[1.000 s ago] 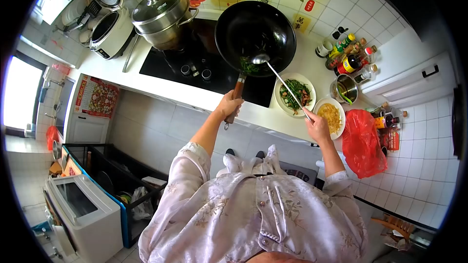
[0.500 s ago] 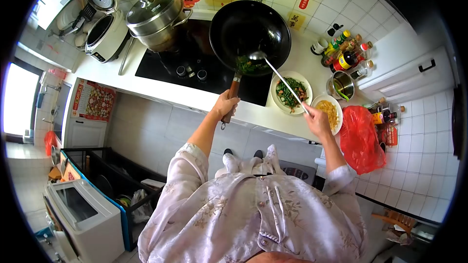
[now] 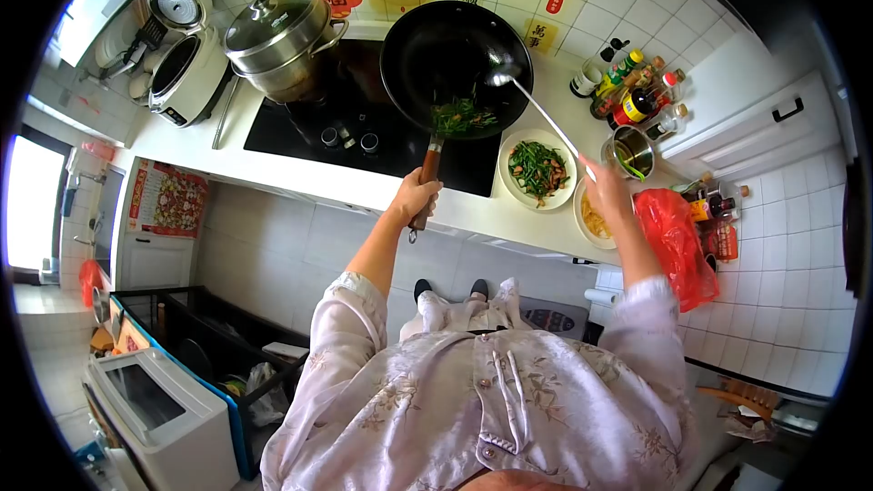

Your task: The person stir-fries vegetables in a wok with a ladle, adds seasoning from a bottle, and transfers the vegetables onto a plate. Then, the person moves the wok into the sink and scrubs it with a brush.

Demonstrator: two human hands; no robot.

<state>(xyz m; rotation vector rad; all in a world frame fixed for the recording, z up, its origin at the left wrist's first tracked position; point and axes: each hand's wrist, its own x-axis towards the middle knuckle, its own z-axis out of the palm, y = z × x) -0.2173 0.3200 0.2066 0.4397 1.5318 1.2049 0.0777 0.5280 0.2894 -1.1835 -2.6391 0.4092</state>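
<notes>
My left hand is wrapped round the wooden handle of a black wok, which is tilted over the cooktop. Chopped green vegetables lie low in the wok, near the handle side. In my right hand is the long handle of a metal ladle; its bowl is inside the wok's right side. Just right of the wok stands a white plate of cooked greens with brown pieces. Below my right hand, partly hidden by it, is another plate with yellow food.
A steamer pot stands on the black cooktop, left of the wok. Farther left is an open rice cooker. Several bottles, a metal pot and a red plastic bag are at the right.
The ladle's bowl has moved up and right, away from the greens, and my right hand has risen with it. More greens now show in the wok. My left hand keeps its grip.
</notes>
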